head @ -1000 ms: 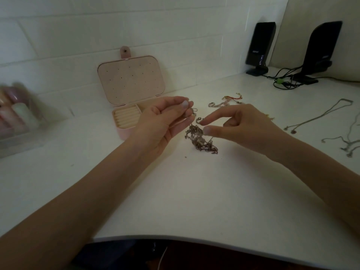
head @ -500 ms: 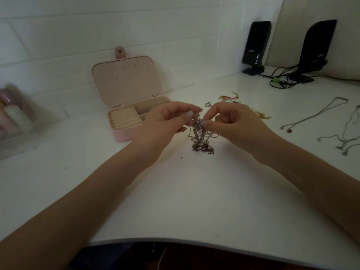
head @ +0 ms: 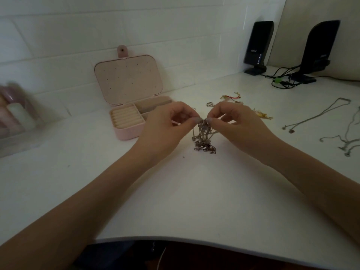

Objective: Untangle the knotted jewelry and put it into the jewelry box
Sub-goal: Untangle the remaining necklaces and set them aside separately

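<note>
My left hand [head: 165, 123] and right hand [head: 236, 121] had closed in, both grips pinched on the top of the tangled silver chain cluster [head: 203, 136], lifting it partly off the white tabletop [head: 194, 191]; picking apart could begin.

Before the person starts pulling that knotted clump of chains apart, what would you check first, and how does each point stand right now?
1. Left hand pinches the top of the tangled clump of dark metal chains: ok.
2. Right hand pinches the same top, fingertips close to the left's: ok.
3. Clump's lower end rests on the white table, so it hangs without swinging free: ok.
4. Pink jewelry box open, lid up, compartments showing: ok.
5. Which strand is loose enough to pull: cannot tell, links too small and dim.
6. Silver necklaces at the right lie apart from the clump: ok.
</note>
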`<control>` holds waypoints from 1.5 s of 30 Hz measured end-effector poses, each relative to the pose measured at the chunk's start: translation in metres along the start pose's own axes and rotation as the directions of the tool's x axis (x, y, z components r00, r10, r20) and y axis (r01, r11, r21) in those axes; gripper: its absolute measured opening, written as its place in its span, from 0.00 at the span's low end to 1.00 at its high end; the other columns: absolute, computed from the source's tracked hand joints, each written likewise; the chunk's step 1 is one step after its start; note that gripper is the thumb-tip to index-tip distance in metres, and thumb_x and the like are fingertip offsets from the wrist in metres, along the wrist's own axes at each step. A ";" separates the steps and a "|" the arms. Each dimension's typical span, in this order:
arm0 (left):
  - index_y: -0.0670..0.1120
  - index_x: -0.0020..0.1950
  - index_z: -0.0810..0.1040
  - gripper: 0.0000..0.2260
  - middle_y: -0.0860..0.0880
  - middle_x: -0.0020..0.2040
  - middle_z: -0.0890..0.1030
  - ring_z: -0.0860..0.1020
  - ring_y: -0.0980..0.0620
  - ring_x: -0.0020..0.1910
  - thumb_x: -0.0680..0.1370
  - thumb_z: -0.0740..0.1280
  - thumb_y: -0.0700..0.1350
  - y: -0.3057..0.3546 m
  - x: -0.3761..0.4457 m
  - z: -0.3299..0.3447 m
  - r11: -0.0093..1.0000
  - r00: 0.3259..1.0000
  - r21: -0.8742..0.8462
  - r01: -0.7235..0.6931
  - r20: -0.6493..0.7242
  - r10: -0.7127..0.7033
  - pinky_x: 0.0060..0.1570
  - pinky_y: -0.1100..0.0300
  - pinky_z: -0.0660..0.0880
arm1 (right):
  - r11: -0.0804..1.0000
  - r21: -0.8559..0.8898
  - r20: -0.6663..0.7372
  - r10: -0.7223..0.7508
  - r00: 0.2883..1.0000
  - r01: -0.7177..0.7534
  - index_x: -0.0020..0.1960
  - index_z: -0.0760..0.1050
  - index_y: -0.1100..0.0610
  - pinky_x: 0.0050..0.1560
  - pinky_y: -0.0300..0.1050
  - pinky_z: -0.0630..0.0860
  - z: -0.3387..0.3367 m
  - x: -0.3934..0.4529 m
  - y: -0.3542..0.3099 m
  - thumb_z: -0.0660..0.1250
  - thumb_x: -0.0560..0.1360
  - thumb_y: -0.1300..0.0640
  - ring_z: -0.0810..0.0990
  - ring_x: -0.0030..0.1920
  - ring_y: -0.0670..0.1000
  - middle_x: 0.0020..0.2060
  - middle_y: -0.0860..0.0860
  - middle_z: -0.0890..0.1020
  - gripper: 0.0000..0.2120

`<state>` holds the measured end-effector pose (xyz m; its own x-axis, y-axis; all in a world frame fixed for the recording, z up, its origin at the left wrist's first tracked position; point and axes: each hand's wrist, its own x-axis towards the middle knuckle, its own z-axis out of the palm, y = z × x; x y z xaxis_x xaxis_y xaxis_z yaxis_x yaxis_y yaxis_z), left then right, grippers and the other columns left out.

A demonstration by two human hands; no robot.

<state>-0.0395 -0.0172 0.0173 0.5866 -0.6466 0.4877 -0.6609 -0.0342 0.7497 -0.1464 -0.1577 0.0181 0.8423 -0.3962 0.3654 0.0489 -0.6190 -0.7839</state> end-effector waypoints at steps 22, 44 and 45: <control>0.46 0.41 0.76 0.07 0.52 0.36 0.80 0.81 0.58 0.38 0.78 0.65 0.38 -0.001 -0.001 0.006 0.944 0.967 -0.212 0.252 0.021 -0.253 0.41 0.65 0.77 | 0.365 0.843 0.221 0.437 0.872 -0.396 0.42 0.71 0.59 0.43 0.45 0.81 -0.008 0.005 -0.015 0.55 0.81 0.63 0.80 0.36 0.50 0.32 0.52 0.79 0.11; 0.42 0.43 0.77 0.04 0.49 0.33 0.82 0.82 0.54 0.34 0.78 0.66 0.36 0.012 -0.003 0.005 0.837 0.940 -0.436 0.331 0.077 -0.332 0.40 0.60 0.81 | 0.998 0.026 0.032 0.054 0.998 -0.055 0.37 0.82 0.50 0.33 0.30 0.68 -0.004 -0.002 -0.005 0.73 0.71 0.51 0.73 0.31 0.42 0.29 0.43 0.80 0.05; 0.42 0.43 0.77 0.04 0.48 0.34 0.82 0.82 0.53 0.35 0.78 0.66 0.37 0.012 -0.003 0.005 0.836 0.938 -0.434 0.336 0.076 -0.337 0.40 0.58 0.82 | 0.999 0.020 -0.002 0.025 1.000 -0.025 0.37 0.81 0.50 0.34 0.27 0.69 -0.003 -0.001 -0.004 0.73 0.71 0.53 0.74 0.31 0.39 0.30 0.40 0.80 0.05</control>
<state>-0.0511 -0.0195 0.0227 0.7377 -0.6532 0.1707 -0.1525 0.0851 0.9846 -0.1494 -0.1569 0.0228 0.8420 -0.4131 0.3470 0.0387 -0.5953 -0.8026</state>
